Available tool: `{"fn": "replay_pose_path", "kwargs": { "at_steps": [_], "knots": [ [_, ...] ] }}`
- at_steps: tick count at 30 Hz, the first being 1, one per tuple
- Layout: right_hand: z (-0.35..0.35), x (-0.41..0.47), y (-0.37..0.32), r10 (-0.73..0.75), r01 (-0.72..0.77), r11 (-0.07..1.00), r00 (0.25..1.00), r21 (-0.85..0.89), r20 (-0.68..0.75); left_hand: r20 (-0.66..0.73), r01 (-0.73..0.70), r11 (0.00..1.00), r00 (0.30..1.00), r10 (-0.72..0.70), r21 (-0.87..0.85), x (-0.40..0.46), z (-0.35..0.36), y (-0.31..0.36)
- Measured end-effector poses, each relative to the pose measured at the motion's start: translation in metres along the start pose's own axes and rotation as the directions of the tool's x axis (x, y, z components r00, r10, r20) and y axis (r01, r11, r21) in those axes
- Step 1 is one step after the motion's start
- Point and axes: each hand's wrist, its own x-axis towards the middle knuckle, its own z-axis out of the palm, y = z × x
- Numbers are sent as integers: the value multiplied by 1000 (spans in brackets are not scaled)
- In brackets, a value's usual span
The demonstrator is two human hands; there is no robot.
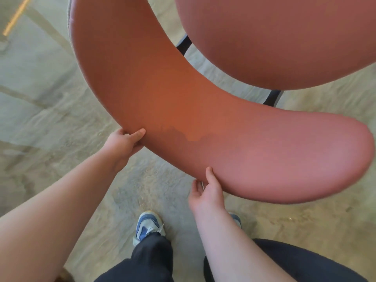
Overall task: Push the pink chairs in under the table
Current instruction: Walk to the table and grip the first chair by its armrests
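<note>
Fingers of the left hand (124, 140) curl around the outer edge of the pink chair's curved backrest (183, 110), thumb lying on the top face and the other fingers tucked underneath out of sight. Further along the same edge, the right hand (205, 192) grips the backrest too, its thumb pressed up against the padded rim while the remaining fingers reach below it; how far they wrap cannot be told.

That backrest sweeps in a broad crescent across the middle of the view, from upper left to far right. Beyond it, at the upper right, is the round pink seat (274, 37), with two dark frame bars (184, 45) showing in the gap between seat and backrest.

Below lies a pale, mottled concrete floor (50, 102). Near the bottom edge, a blue and white shoe (147, 224) and dark trouser legs (150, 259) stand just behind the chair.
</note>
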Motion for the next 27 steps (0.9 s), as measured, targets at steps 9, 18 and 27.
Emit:
{"fn": "replay_pose_path", "kwargs": {
  "at_steps": [9,18,27],
  "knots": [
    [60,-134,-106,10,-7,987,1000,-162,19,-89,-33,996,995,41,84,-99,50,160],
    [157,-237,-220,-133,111,947,990,-302,-53,-78,-94,983,991,107,158,-154,128,319],
    [238,-302,-308,-144,120,955,987,-271,-69,175,10,986,984,-39,165,-149,184,441]
  ]
}}
